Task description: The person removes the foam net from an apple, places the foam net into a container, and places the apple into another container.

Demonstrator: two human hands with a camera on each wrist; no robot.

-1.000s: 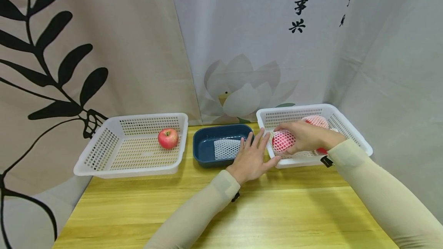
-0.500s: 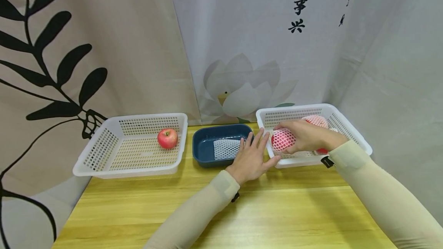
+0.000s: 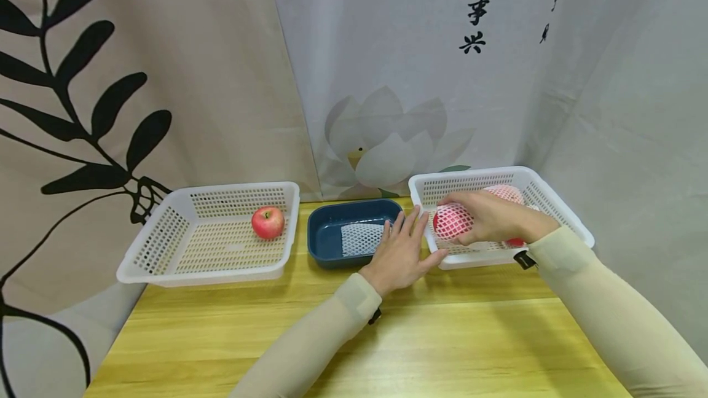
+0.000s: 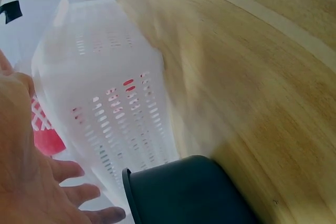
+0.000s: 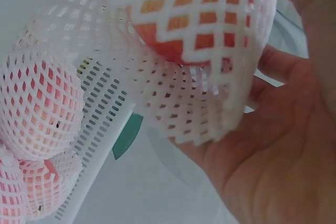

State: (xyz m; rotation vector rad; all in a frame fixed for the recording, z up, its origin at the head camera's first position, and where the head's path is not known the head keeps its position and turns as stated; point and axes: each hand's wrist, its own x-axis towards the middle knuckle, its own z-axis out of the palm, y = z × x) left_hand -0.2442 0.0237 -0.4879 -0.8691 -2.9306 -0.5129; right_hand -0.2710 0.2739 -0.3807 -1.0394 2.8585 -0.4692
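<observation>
My right hand [image 3: 492, 217] reaches into the right white basket [image 3: 481, 258] and grips an apple [image 3: 452, 222] sleeved in white foam netting. The right wrist view shows this netted apple [image 5: 199, 24] close up, with a loose end of netting hanging below the fruit and the fingers partly behind it. My left hand [image 3: 399, 260], its fingers extended and spread, is between the dark blue tray [image 3: 323, 217] and that basket. Nothing is held in it. In the left wrist view, its fingers [image 4: 84, 193] lie near the basket's wall and the tray's rim.
More netted apples [image 5: 44, 103] lie in the right basket, partly hidden by the right arm in the head view. A flat foam net [image 3: 361, 239] lies in the blue tray. At left, another white basket [image 3: 221, 275] holds one bare red apple [image 3: 268, 222]. A curtain hangs behind.
</observation>
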